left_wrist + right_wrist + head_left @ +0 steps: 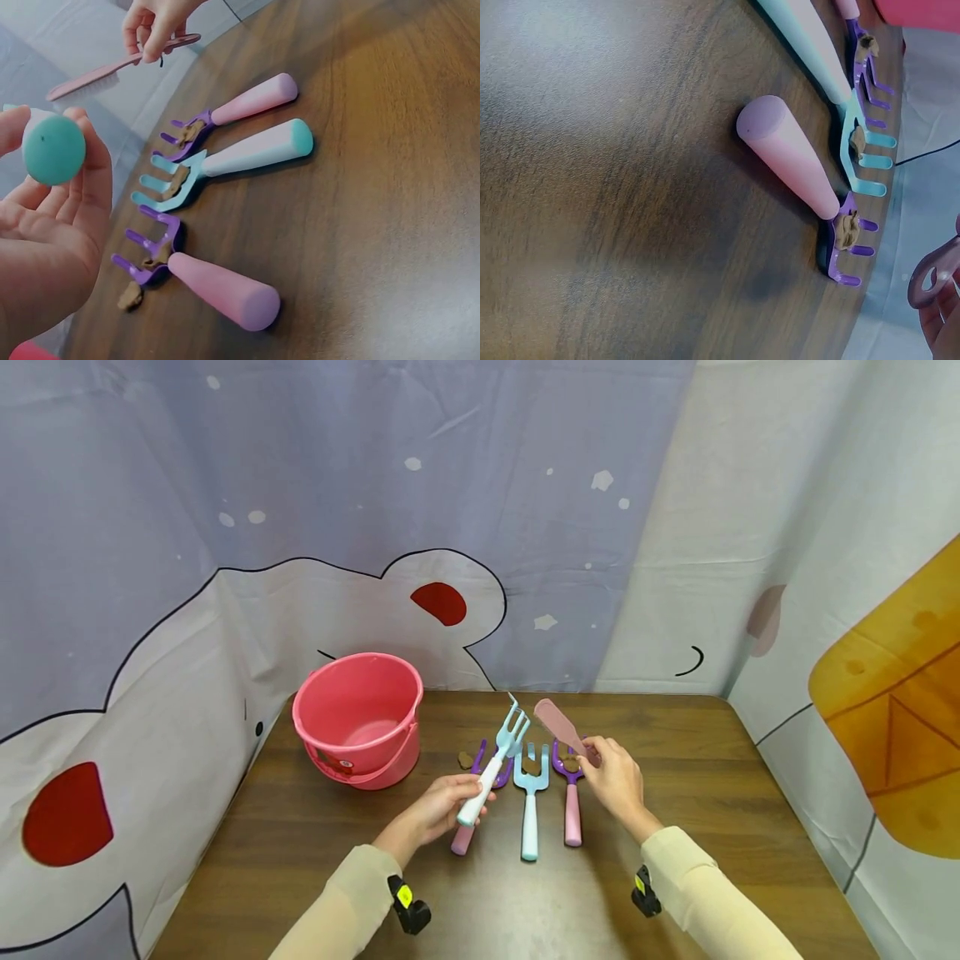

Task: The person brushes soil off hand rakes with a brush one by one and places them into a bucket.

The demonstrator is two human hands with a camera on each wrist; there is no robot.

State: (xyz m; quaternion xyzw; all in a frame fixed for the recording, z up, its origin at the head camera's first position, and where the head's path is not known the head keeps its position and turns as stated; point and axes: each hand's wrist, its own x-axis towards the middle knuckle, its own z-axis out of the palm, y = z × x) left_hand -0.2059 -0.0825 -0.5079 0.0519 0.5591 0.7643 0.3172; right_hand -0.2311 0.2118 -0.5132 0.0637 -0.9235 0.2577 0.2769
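The pink bucket (356,697) stands on the wooden table (712,777), ahead and to the left of my left hand (438,810). My left thumb and fingers grip the white handle of a light-blue toy hand fork (493,770), raised with its tines pointing away from me. It partly blocks my view of a purple fork with a pink handle (202,279), lying beneath that hand; a brown clump (130,297) sits by its tines. Between my hands lies a second light-blue fork (530,806), brown stuff on its head. Just left of my right hand (618,777) lies another purple fork (572,797), also dirtied. My right fingers pinch a dusty-pink brush (558,727) above its tines. Printed fabric (675,527) hangs beyond both hands.
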